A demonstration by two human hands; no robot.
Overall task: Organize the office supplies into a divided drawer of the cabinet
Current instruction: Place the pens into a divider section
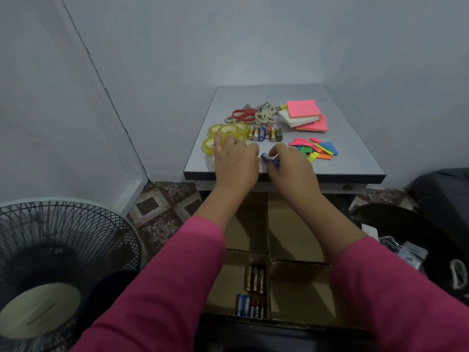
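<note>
A: Quick one. Which step?

B: Battery sorting, I'd say. Right hand [289,162] is curled round a blue battery [269,160] at the near edge of the worktop [355,158], pinching it between thumb and fingers. Left hand [234,161] lies flat, fingers loosely spread, fingertips touching the tape rolls [223,137] at the left.

A: Drawer?

B: Open below the worktop, near side. Cardboard dividers [269,255] split the drawer [299,295] into compartments. Near-left compartment already holds batteries [253,290], gold ones farther in, blue and mixed ones nearest. The other compartments that show look bare, though the sleeves hide part.

A: What's left up top?

B: A row of loose batteries [265,133] mid-worktop, scissors [250,113] at the far side, sticky note pads [303,115] far right, coloured page flags [314,148] right, just beside the right hand.

A: Next move?

B: Probably carry the blue battery down and lay it by the other blue ones in the near-left compartment. Needs a clear drop past the worktop edge, and lining it up parallel so it doesn't roll. Early in the task overall.
</note>
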